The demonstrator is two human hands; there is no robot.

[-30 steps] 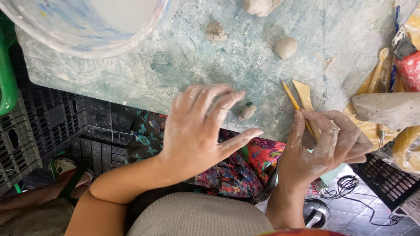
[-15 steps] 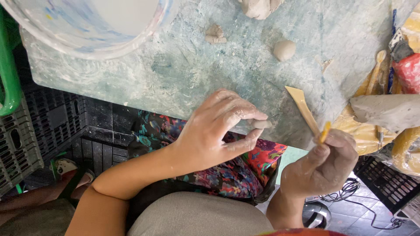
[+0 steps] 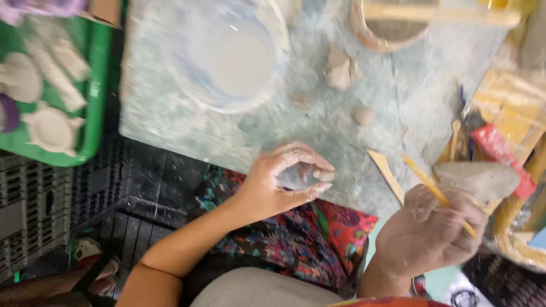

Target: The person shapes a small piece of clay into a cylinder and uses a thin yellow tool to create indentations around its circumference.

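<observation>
My left hand is smeared with clay and pinches a small grey clay piece between thumb and fingertips at the near edge of the marbled work board. My right hand is closed around a thin yellow stick tool that points up and to the left, just off the board's right corner. A flat wooden modelling tool lies on the board between the two hands.
A round white basin sits at the board's far left. Clay lumps and a small clay ball lie mid-board. A green tray holding clay shapes is at left, black crates below it, a grey clay block and yellow bags at right.
My left hand went from flat on the board to pinching a small clay piece. My right hand lifted off the board with the yellow stick. The view tilted up, showing more of the board.
</observation>
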